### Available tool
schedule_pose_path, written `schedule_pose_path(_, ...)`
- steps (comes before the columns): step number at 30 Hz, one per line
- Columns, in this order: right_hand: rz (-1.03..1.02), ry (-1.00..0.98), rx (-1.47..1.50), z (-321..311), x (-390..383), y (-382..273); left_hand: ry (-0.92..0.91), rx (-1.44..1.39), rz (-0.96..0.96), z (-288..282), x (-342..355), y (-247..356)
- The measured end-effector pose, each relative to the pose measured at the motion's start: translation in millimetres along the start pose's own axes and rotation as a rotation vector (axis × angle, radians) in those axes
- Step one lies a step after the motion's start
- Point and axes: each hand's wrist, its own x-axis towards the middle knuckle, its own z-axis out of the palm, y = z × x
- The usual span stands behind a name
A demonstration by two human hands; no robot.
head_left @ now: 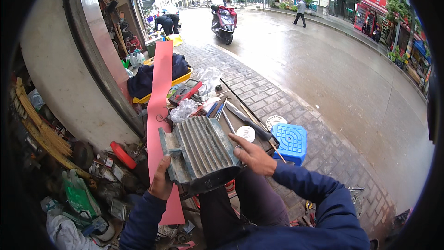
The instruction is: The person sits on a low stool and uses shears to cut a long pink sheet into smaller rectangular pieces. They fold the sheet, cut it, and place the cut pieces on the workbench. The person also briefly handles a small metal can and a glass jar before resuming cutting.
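A finned grey-green motor housing, worn and dirty, rests above my knees at the near edge of the work table. My left hand grips its left side by the flat foot, thumb on top. On the opposite side, my right hand holds the rim with thumb and forefinger; its other fingers are partly hidden. A long pink sheet strip runs beneath the housing's left side and hangs down toward the ground. Just beyond my right hand lie a white tape roll and a dark-handled knife.
Pliers, a red meter and crumpled clear plastic crowd the table. A yellow tray with dark cloth stands behind. Right is a blue stool; left, a wall and cluttered parts. A scooter is on the road.
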Motion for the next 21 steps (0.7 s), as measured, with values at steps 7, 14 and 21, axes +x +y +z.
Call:
schedule_pose_path(7,-0.134,0.441,0.001,62.8,8.2,-16.0,0.092,-0.018,0.058,2.0,-0.6,-7.9)
schedule_pose_path(14,-0.082,0.545,0.005,54.4,33.0,-7.0,-0.001,-0.036,0.033,27.6,-6.9,0.5)
schedule_pose_path(21,-0.023,0.406,0.178,26.4,47.3,8.8,-0.02,-0.073,0.012,34.9,2.2,-16.2)
